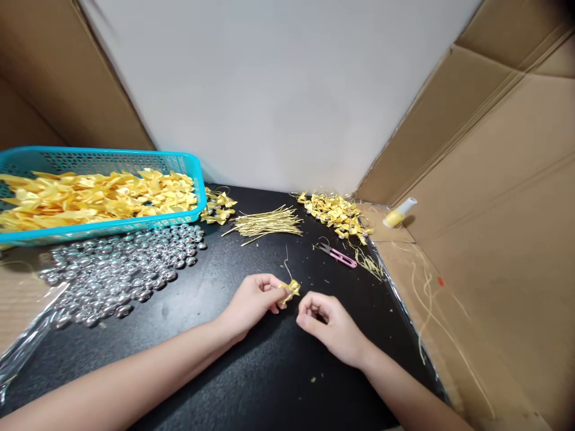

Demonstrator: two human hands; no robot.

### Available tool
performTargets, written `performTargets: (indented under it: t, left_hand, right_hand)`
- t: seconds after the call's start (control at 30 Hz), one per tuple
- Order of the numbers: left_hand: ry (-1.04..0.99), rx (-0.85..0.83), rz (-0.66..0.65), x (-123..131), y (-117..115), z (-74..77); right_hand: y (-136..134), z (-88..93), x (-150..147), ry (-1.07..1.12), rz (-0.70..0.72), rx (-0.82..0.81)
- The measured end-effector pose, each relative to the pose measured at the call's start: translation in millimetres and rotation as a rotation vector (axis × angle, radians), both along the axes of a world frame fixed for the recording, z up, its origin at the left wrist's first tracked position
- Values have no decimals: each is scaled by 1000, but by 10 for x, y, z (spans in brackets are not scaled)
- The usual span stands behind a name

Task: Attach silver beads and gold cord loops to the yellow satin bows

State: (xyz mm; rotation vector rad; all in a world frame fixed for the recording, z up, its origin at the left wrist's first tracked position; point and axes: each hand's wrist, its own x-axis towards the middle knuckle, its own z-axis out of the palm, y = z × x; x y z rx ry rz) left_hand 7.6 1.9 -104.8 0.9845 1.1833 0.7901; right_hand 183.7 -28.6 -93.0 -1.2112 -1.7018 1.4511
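My left hand (259, 299) pinches a small yellow ribbon bow (293, 288) between thumb and fingers, above the black tabletop. A thin thread or wire (287, 266) rises from the bow and curls toward the back. Just right of it, apart from the bow, my right hand (330, 326) is curled with thumb and fingertips together. Whatever those fingertips may hold is too small to make out. Behind both hands lies a bundle of gold twist ties (267, 224). Pink thread snips (340, 256) rest to the right of the bundle.
A turquoise basket (200, 179) of yellow ribbon pieces stands at the left. Many silvery beads (130, 269) spread before it. Yellow bows form a pile (335, 212) at the back right and a smaller one (218, 206) beside the basket. A thread spool (399, 214) stands near the cardboard wall (503, 179).
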Motion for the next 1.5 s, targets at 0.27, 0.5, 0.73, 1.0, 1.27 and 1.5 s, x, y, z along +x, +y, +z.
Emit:
performTargets:
  t: [0.27,0.5,0.73,1.0,1.27,1.5]
  left_hand:
    - [-7,20,3,11,-18,-6]
    - [12,79,13,22,-55,-10]
    - [81,198,-17,18,-101,-37]
    - [21,80,-3,-4,-30,-16]
    - [12,71,35,-42,15,31]
    - [65,155,25,-26,-17,-19]
  right_hand:
    - [-55,-172,-87,-221,-306,573]
    - [-68,-247,-96,-381,-167,852]
    - [-65,-289,-126,-438,-260,846]
    - [-29,-83,-92,-195,-153,479]
    - [-40,-152,-86,-173,-185,504]
    - [-56,-283,-126,-241,-226,808]
